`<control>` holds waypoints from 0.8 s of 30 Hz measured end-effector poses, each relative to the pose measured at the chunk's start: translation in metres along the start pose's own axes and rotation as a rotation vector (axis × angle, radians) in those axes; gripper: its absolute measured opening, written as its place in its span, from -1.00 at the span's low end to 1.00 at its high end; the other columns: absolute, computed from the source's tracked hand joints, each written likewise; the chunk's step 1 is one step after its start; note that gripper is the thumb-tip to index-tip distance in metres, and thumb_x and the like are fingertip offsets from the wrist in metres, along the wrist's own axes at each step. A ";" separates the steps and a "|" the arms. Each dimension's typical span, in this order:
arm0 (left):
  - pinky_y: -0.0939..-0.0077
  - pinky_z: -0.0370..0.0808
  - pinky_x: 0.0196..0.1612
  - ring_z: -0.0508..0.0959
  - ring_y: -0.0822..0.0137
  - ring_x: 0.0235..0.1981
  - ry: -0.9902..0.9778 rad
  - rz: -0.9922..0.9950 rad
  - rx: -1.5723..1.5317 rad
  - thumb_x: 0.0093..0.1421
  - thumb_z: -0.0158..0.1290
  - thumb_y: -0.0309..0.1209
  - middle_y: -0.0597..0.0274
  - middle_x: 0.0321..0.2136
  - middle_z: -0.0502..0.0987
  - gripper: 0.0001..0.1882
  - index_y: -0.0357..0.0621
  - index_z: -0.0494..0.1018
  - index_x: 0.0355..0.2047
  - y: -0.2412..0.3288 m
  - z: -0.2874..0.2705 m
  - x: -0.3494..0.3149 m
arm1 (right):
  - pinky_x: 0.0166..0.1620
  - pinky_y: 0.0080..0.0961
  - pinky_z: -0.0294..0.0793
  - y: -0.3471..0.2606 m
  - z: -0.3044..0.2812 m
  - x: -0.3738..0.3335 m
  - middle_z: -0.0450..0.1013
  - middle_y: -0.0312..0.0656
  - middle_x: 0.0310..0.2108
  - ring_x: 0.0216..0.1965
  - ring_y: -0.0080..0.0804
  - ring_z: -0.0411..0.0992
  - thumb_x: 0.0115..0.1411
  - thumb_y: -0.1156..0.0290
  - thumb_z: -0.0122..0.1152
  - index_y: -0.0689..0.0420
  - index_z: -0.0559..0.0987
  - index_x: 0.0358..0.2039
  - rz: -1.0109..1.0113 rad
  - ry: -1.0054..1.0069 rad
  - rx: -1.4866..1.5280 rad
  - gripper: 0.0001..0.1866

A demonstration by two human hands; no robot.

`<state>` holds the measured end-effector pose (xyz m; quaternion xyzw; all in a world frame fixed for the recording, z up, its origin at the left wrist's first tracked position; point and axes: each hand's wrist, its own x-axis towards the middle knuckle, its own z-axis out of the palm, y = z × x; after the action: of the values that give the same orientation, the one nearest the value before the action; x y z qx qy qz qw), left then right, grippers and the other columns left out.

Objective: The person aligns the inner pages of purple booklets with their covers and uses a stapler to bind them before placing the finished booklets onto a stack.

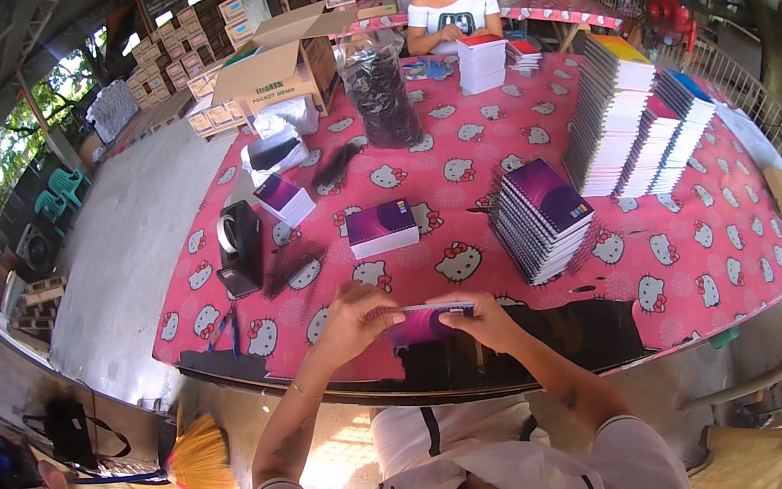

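Observation:
A small purple-covered notebook is held level just over the table's near edge. My left hand pinches its left end, and my right hand grips the right end with the thumb on the cover. Whether a coil runs along its far edge is too small to tell. Straight beyond my hands lies a short stack of purple-covered pads. To the right rises a leaning pile of spiral-bound purple notebooks. Loose black binding coils lie left of the pads, with blue-handled pliers nearer me.
The table has a pink patterned cover, torn at the near edge. A black tape dispenser, another pad stack, a clear bag of black coils, an open carton and tall notebook stacks stand on it. A person sits opposite.

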<state>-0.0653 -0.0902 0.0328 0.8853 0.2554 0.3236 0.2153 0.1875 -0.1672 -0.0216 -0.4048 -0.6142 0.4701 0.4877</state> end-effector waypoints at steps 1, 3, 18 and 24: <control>0.21 0.34 0.04 0.58 0.28 -0.37 -0.004 0.003 0.006 0.08 0.34 -0.28 0.34 -0.47 0.60 -0.81 -0.06 0.60 -0.39 -0.001 0.000 0.000 | 0.09 -0.53 0.41 -0.003 0.001 -0.002 0.60 -0.20 -0.06 -0.05 -0.54 0.48 0.29 0.49 0.20 0.23 0.59 0.07 -0.002 -0.002 0.005 -0.67; 0.22 0.34 0.03 0.58 0.29 -0.39 -0.012 0.009 0.018 0.07 0.35 -0.28 0.37 -0.47 0.60 -0.82 -0.05 0.60 -0.41 -0.004 -0.001 -0.002 | 0.09 -0.54 0.41 -0.001 0.002 -0.003 0.60 -0.21 -0.06 -0.05 -0.55 0.48 0.29 0.51 0.21 0.22 0.59 0.06 0.013 -0.011 0.008 -0.67; 0.24 0.51 -0.29 0.60 0.11 -0.39 -0.008 -0.144 -0.033 0.13 0.29 -0.26 0.20 -0.47 0.58 -0.78 -0.13 0.59 -0.33 0.022 -0.004 -0.009 | 0.10 -0.51 0.43 0.005 0.005 -0.008 0.57 -0.20 -0.02 -0.01 -0.50 0.48 0.31 0.46 0.22 0.23 0.59 0.07 0.053 -0.008 0.031 -0.67; 0.15 0.53 -0.14 0.62 -0.01 -0.14 -0.168 -0.212 0.169 0.25 0.15 -0.10 0.00 -0.05 0.57 -0.55 -0.13 0.53 0.02 0.018 -0.010 -0.018 | 0.10 -0.52 0.42 0.003 0.010 -0.012 0.58 -0.20 -0.05 -0.01 -0.52 0.47 0.31 0.47 0.22 0.22 0.58 0.08 0.059 0.011 0.034 -0.66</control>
<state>-0.0788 -0.1127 0.0409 0.8922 0.3550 0.2012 0.1937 0.1802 -0.1798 -0.0278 -0.4170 -0.5914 0.4922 0.4838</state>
